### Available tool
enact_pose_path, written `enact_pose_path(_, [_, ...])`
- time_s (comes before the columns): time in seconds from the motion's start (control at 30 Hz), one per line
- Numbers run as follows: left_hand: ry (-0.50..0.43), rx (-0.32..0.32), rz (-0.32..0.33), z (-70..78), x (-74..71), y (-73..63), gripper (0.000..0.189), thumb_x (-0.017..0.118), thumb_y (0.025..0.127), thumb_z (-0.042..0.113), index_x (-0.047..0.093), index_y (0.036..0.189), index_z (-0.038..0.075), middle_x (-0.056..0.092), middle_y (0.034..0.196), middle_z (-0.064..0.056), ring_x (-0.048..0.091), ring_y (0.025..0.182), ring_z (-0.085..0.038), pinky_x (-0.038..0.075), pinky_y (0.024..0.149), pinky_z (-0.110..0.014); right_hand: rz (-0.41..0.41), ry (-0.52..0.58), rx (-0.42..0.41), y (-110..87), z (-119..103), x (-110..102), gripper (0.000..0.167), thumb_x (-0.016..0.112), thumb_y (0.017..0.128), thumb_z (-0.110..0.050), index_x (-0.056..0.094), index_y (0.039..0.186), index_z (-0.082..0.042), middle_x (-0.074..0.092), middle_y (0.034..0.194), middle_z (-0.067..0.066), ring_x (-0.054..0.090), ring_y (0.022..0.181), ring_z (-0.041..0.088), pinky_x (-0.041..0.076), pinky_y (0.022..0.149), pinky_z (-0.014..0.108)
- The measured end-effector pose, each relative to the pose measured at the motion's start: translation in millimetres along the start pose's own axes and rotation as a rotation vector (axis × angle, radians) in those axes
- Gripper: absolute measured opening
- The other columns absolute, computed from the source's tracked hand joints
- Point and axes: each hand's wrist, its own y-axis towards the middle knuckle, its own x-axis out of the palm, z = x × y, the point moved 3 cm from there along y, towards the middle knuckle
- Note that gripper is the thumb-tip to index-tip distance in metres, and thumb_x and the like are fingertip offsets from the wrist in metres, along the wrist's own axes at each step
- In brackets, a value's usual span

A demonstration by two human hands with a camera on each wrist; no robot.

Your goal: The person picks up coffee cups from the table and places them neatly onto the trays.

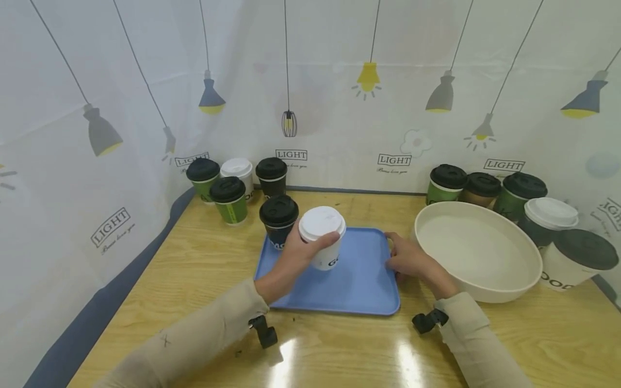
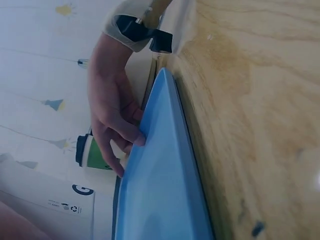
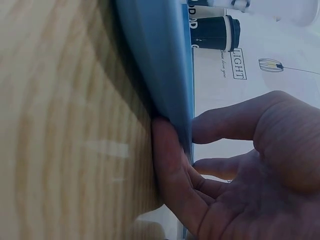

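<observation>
My left hand grips a white paper coffee cup with a white lid, thumb across its near side, over the blue tray. Part of that cup shows at the lower left of the left wrist view. A black coffee cup stands at the tray's far left, just beyond the left hand. My right hand pinches the tray's right edge; the right wrist view shows fingers beneath the rim and the thumb on the upper side.
A round cream bowl stands right of the tray, beside the right hand. Several lidded cups line its far side, including a white one. More lidded cups, among them a green one, stand at the back left. A printed curtain hangs behind.
</observation>
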Motion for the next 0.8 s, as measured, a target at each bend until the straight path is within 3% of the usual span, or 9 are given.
enact_pose_path(0.23, [0.031, -0.027, 0.002, -9.7, 16.8, 20.9, 0.092, 0.085, 0.081, 0.051, 0.039, 0.154, 0.02, 0.055, 0.146, -0.004, 0.054, 0.136, -0.024, 0.041, 0.12, -0.047, 0.0, -0.003, -0.001, -0.6, 0, 0, 0.085, 0.062, 0.088, 0.001, 0.019, 0.16, 0.005, 0.062, 0.093, 0.017, 0.066, 0.066, 0.021, 0.06, 0.057, 0.032])
enact_pose_path(0.43, [0.031, -0.065, 0.035, -14.8, 22.2, 31.9, 0.097, 0.085, 0.08, 0.054, 0.035, 0.155, 0.018, 0.053, 0.149, -0.006, 0.051, 0.139, -0.026, 0.039, 0.121, -0.048, 0.008, 0.004, -0.009, -1.6, -1, 0, 0.084, 0.062, 0.087, 0.001, 0.019, 0.16, 0.006, 0.061, 0.09, 0.016, 0.066, 0.065, 0.021, 0.06, 0.057, 0.032])
enact_pose_path(0.8, [0.022, -0.005, 0.132, -25.9, 20.2, 53.5, 0.095, 0.086, 0.081, 0.047, 0.035, 0.154, 0.014, 0.053, 0.148, -0.011, 0.051, 0.139, -0.03, 0.039, 0.121, -0.049, 0.012, -0.014, -0.026, -3.2, -3, -2, 0.085, 0.062, 0.086, 0.001, 0.02, 0.159, 0.007, 0.062, 0.086, 0.014, 0.065, 0.06, 0.019, 0.057, 0.055, 0.031])
